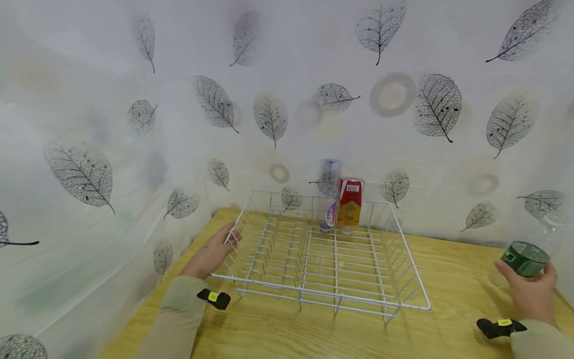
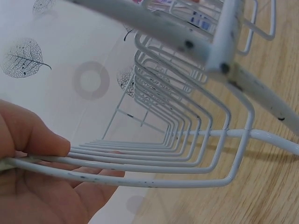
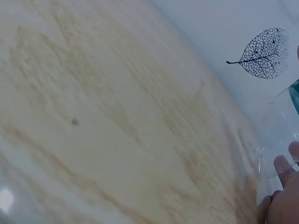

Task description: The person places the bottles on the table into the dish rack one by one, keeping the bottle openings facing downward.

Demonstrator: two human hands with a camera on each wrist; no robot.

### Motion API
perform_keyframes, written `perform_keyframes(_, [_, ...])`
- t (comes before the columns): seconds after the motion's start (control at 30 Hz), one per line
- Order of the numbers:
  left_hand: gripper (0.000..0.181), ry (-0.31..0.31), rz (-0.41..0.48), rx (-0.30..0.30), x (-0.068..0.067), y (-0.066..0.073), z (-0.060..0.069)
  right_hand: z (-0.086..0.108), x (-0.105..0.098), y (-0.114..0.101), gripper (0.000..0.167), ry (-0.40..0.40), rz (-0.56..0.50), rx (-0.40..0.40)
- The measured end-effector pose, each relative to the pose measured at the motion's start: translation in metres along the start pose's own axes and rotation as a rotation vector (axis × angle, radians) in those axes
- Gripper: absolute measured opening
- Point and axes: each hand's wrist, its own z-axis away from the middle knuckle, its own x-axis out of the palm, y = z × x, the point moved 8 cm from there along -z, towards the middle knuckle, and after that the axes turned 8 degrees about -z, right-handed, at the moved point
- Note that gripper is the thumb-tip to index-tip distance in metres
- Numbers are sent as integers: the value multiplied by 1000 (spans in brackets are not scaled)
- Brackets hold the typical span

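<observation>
A white wire rack stands on the wooden table. My left hand grips its left side; in the left wrist view the thumb lies over a side wire, with the other fingers beneath. Away to the right, my right hand holds a clear container with a green band, thumb and fingers on opposite sides. Only part of that see-through container shows in the right wrist view, beside the fingertips.
A red and yellow package and a clear bottle with a purple label stand by the rack's back side. Leaf-patterned sheeting hangs behind and left of the table.
</observation>
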Motion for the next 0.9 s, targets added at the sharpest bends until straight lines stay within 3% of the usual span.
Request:
perform_keyframes(0.3, [64,-1,-9,-9,-1,-1,0,-11,6,5,110,2,13,-10])
perform_keyframes(0.63, [63,1,-21,29,-3,6,-3,-3,3,2,107,-21,69,27])
perform_keyframes(0.9, [64,8,0,-15,-2,0,-1,-6,-1,7,110,-39,80,53])
